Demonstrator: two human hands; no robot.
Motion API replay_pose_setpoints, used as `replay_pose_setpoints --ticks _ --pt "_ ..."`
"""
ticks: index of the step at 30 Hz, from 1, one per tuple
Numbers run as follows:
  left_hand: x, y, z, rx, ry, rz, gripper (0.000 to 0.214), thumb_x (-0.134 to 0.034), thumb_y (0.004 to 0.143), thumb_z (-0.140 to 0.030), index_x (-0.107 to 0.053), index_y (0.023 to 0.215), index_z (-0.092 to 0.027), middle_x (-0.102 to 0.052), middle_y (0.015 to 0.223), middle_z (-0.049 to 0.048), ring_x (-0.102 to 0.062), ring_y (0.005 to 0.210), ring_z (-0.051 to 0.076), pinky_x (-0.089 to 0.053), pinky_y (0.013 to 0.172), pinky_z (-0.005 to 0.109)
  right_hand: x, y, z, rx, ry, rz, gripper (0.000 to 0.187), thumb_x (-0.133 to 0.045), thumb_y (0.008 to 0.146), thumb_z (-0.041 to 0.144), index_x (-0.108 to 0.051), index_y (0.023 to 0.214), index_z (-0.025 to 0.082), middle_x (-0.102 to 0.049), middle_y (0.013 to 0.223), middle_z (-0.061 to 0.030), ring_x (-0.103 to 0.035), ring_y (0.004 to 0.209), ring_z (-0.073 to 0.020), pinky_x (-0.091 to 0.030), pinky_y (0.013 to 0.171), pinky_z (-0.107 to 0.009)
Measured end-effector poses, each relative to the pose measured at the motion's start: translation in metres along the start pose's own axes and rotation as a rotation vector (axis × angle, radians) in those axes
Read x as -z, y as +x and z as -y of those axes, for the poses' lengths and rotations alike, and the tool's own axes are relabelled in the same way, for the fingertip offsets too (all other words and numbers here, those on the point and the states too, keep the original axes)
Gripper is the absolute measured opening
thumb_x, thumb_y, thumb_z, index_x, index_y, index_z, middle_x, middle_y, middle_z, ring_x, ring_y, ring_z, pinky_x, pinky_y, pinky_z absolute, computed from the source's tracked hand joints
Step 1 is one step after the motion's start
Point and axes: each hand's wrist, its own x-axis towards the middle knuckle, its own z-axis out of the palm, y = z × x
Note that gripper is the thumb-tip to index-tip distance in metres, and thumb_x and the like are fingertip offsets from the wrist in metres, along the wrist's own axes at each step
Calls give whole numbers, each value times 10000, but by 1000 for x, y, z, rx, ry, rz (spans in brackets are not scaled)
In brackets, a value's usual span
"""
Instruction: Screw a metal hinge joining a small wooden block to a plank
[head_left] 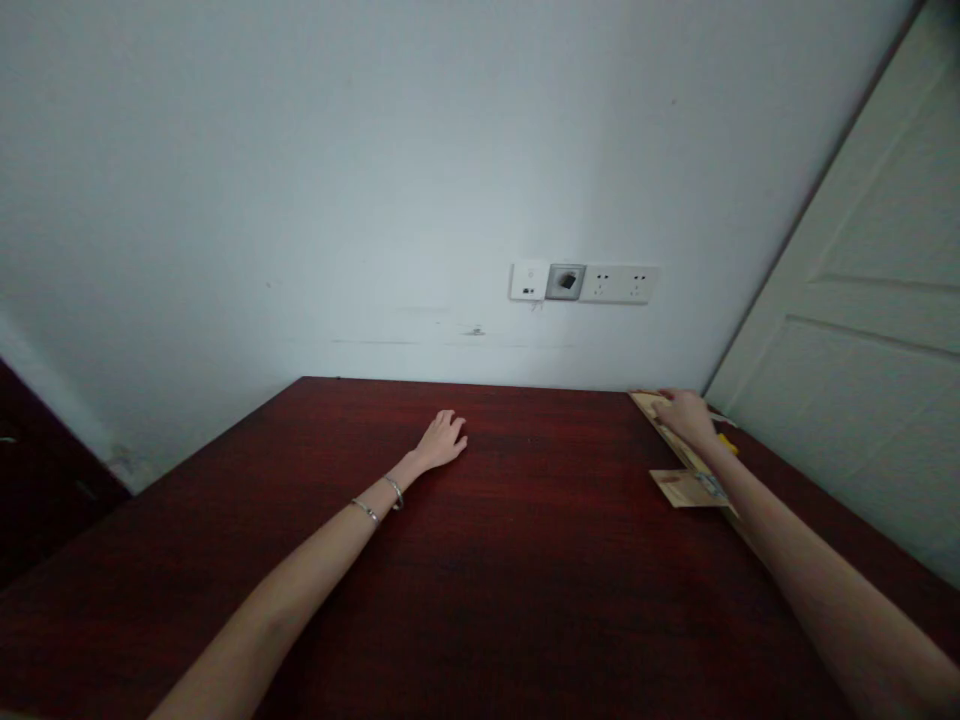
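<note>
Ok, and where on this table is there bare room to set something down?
The widest bare patch of the red table lies between the left hand and the wooden pieces; another lies left of the left forearm. It's crowded at the right: right hand at the wooden pieces, small yellow item beside them.

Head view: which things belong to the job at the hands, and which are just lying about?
Likely part of the job:
pale wooden strip, under the right hand
smaller pale board beside it
dark red table

Seemingly not:
small yellow object, unclear what
wall sockets
two bracelets
</note>
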Motion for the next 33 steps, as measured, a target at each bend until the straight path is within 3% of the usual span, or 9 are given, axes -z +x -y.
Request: replay_pose_setpoints --ticks 3,7,12,18,33 --pt "-6 -5 4 -18 58 7 435 -415 892 -335 -472 1246 -88 -407 1339 188 -329 1280 298 -283 1059 415 -20 -17 52 82 80 121 373 -493 794 188 -641 1107 48 -678 1009 -174 -632 918 -225 -437 833 -277" --pt "-8 -6 4 7 79 45 500 -348 917 -363 -428 1302 -53 -384 1375 212 -306 1309 308 -253 1078 410 -49 -53 113 178 114 203 381 -462 813 178 -619 1149 94 -637 1099 -144 -599 988 -199 -406 916 -277" --pt "-6 -7 2 43 56 92 511 -324 921 -351 -401 1339 -68 -337 1432 185 -256 1348 295 -219 1100 401 -73 -94 158 299 128 327 408 -430 865 242 -564 1236 138 -557 1253 -148 -518 1139 -232 -380 959 -316" --pt "-6 -9 2 43 57 102 504 -307 923 -328 -410 1343 -68 -329 1443 173 -234 1361 280 -198 1110 385 -82 -115 168 330 93 388 438 -350 914 290 -516 1294 149 -441 1389 -147 -355 1301 -294 -274 1046 -422" --pt "-3 -10 0 65 37 119 506 -321 921 -331 -448 1335 -70 -363 1427 167 -295 1339 260 -218 1102 356 -85 -114 167 356 35 368 441 -327 909 254 -527 1288 151 -457 1381 -133 -371 1295 -294 -298 1037 -407"
